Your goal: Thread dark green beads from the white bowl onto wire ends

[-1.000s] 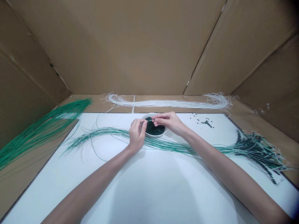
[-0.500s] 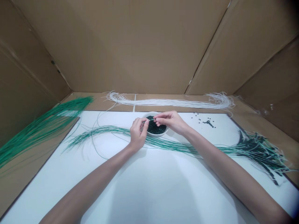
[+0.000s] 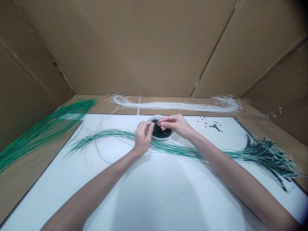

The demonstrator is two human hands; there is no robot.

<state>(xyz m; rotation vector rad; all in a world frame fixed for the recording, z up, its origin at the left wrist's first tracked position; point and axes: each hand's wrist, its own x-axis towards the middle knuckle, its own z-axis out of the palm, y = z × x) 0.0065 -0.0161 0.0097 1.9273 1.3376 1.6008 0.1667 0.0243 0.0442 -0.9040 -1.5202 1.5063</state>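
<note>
My left hand [image 3: 143,136] pinches a thin strand [image 3: 156,123] between thumb and fingers, just over a white bowl [image 3: 161,139]. Close by on the right, my right hand [image 3: 177,125] has its thumb and fingertips closed at the strand's other end; whether a bead sits in that pinch is too small to tell. Small dark beads [image 3: 160,132] fill much of the bowl beneath both hands. A long bundle of green strands [image 3: 178,149] lies across the white board, passing under my wrists. At its right end, dark beads [image 3: 258,149] cluster along the strands.
Loose dark beads [image 3: 216,128] are scattered on the white board [image 3: 154,192] right of the bowl. A bundle of white strands [image 3: 168,106] stretches along the back. Another green bundle [image 3: 48,125] lies at the left. Brown cardboard walls [image 3: 134,48] enclose the back and sides.
</note>
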